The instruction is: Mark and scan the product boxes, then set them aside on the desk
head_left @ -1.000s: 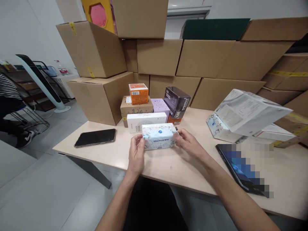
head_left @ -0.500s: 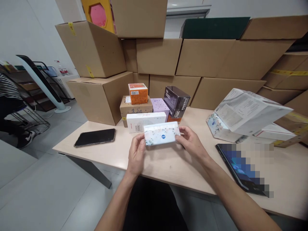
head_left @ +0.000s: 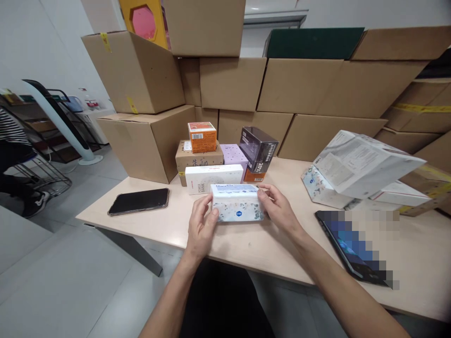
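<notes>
A pale blue and white tissue pack (head_left: pixel 238 206) with a leaf and flower print is held between my two hands, low over the table in front of the white power bank box (head_left: pixel 214 177). My left hand (head_left: pixel 201 227) grips the pack's left end, thumb on the front. At the other end my right hand (head_left: pixel 280 211) has its thumb on the upper right corner and its fingers behind. Part of the pack's top face with blue print shows. Whether its underside touches the table I cannot tell.
Behind are an orange box (head_left: pixel 202 137), a brown carton (head_left: pixel 183 159), a lilac box (head_left: pixel 232 154) and a dark box (head_left: pixel 259 148). A phone (head_left: pixel 139 201) lies left, a tablet (head_left: pixel 347 249) right. White parcels (head_left: pixel 366 162) and stacked cartons (head_left: pixel 317 87) border the table (head_left: pixel 243 263).
The tissue pack has tipped so more of its top face shows, and its front sits a little lower. My right thumb has moved up to the pack's upper corner.
</notes>
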Tool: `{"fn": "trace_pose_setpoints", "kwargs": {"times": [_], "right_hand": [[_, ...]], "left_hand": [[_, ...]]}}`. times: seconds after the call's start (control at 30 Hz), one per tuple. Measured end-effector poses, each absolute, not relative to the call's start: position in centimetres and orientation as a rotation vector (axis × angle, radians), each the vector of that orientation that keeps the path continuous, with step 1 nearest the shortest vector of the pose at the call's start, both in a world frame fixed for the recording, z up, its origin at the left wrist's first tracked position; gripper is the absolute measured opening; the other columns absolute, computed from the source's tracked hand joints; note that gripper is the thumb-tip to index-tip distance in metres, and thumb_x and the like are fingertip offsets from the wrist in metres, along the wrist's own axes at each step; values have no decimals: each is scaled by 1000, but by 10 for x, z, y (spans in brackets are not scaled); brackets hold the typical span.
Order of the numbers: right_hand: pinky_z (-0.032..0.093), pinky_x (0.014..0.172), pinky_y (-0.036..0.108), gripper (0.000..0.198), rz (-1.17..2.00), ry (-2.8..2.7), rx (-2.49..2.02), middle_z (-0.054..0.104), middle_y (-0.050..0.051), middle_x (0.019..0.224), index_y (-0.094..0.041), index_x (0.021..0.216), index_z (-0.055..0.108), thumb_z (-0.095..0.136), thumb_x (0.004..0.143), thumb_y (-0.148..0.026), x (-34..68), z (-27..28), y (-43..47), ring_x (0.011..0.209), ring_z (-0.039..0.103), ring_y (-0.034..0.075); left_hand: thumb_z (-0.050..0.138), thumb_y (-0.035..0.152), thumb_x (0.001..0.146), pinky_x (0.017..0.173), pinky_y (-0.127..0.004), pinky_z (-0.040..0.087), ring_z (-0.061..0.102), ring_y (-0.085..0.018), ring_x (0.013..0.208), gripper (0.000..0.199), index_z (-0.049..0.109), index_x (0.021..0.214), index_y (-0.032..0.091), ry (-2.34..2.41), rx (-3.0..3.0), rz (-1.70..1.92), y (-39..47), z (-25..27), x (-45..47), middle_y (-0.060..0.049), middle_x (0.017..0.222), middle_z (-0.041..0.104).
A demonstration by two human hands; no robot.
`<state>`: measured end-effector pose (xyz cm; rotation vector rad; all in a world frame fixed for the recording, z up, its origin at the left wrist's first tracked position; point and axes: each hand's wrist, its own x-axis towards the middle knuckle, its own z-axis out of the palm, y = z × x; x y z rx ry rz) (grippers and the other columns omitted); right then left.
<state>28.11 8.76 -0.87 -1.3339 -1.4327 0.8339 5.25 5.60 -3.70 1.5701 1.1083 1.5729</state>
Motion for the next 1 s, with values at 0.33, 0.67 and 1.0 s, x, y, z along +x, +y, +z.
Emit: {"fn": "trace_pose_setpoints", "kwargs": {"times": [0.33,0.67,1.0], "right_hand": [[51,84,35,48,1085,-1411,-1193,65,8,122,-22,118,63,57,87,-57,273,-21,93,104,61,22],[50,89,42,32,399,-1683,-1210,65,11,110,-20,105,66,46,95,-42,268,-18,88,103,61,24],[34,113,60,101,26,-2135,-992,41,21,149,-18,157,13,71,79,-46,257,-25,76,139,38,37]], "left_hand": [[66,28,84,122,-55,23,17,-35,152,47,60,131,31,1101,1836,1589,52,-41,54,-5,161,19],[83,44,71,119,-58,28,30,-36,145,107,18,155,28,1288,1844,1775,57,-47,64,-16,151,30],[80,66,64,113,-58,35,36,-38,139,123,10,158,28,1041,1881,1746,59,-55,59,-18,151,32]]}}
